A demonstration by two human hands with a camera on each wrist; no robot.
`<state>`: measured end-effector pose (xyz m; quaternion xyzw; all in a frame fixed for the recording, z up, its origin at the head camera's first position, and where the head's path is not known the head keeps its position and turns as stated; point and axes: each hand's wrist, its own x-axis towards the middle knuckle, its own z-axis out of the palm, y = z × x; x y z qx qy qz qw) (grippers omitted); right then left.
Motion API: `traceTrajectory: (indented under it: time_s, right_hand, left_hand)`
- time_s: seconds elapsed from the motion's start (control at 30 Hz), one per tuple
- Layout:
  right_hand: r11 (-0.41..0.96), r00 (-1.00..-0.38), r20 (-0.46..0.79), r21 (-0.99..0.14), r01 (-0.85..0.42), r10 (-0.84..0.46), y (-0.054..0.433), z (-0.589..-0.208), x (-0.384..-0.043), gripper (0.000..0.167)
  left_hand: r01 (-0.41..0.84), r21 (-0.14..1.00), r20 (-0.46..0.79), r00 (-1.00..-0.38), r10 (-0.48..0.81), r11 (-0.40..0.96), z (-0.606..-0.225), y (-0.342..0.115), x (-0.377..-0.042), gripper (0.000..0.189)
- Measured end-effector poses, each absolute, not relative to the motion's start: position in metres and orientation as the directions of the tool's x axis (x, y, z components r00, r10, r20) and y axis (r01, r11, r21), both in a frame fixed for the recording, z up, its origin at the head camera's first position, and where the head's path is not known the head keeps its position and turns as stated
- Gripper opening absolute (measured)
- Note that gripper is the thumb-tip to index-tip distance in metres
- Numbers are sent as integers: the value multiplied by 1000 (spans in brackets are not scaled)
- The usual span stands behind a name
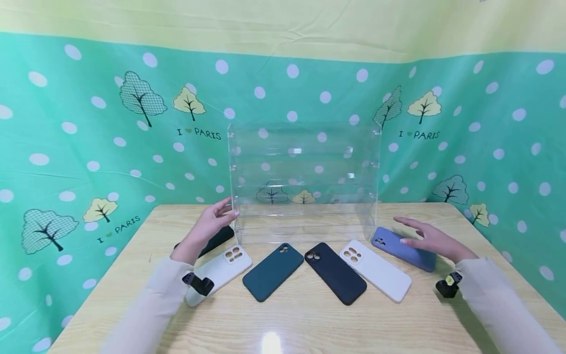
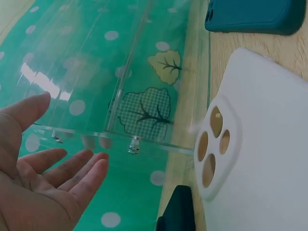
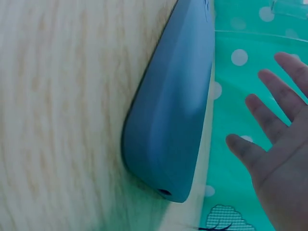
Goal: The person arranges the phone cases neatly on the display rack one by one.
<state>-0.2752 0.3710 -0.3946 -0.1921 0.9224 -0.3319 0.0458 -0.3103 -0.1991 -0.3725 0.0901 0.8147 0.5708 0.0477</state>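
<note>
A clear acrylic display rack (image 1: 305,210) with several shelves stands at the back of the table. By its left side panel my left hand (image 1: 211,227) has its thumb and fingers spread; in the left wrist view the hand (image 2: 53,183) is beside the panel edge, and I cannot tell whether it touches. Below that hand lie a dark phone case (image 1: 220,240), partly hidden by the wrist, and a white phone case (image 1: 218,270). My right hand (image 1: 435,241) hovers with extended fingers over a blue phone case (image 1: 409,251), gripping nothing in the right wrist view.
Between the hands lie a dark green phone case (image 1: 273,273), a black phone case (image 1: 337,275) and a second white phone case (image 1: 380,273), touching or close to the black one. A green dotted cloth (image 1: 185,162) hangs behind the wooden table (image 1: 309,329).
</note>
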Motion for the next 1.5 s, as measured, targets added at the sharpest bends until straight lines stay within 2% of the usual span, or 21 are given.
traceTrajectory:
  time_s: [0.27,0.53,0.87,1.17,1.5]
  right_hand:
    - [651,-910,46,-684,-329,-411,375,-405,-278,64]
    - [626,-893,-23,-722,-296,-449,379,-420,-288,66]
    - [662,-902,-19,-686,-301,-430,378,-424,-290,74]
    - [778,-907,-32,-527,-341,-420,375,-429,-292,86]
    - [759,-898,8,-531,-376,-440,370,-431,-290,89]
  left_hand:
    - [129,941,81,-984,162,313,-384,-200,-312,52]
    - [107,957,79,-991,111,270,-388,-202,-309,49]
    - [117,959,90,-989,115,257,-389,-202,-314,48]
    - [107,960,80,-990,113,259,-392,-202,-317,48]
    - [83,963,58,-993,104,257,-394,-204,-318,49]
